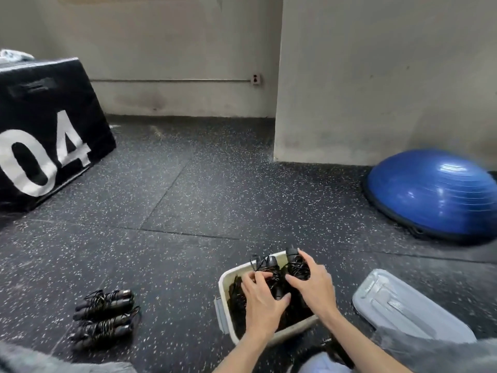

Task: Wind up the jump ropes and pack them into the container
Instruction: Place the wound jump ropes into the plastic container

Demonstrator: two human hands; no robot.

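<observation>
A white container [225,281] sits on the floor in front of me, holding dark wound jump ropes. My left hand [262,300] grips one wound black rope bundle [269,267] over the container. My right hand [314,286] grips a second wound bundle [295,265] right beside it, near the far rim. Two more wound jump ropes [105,316] lie side by side on the floor to the left of the container.
The container's grey lid [403,305] lies on the floor to the right. A blue half-dome balance ball [435,192] sits at the right by the wall. A black box marked 04 [48,135] stands at the left. Speckled rubber flooring stretches ahead.
</observation>
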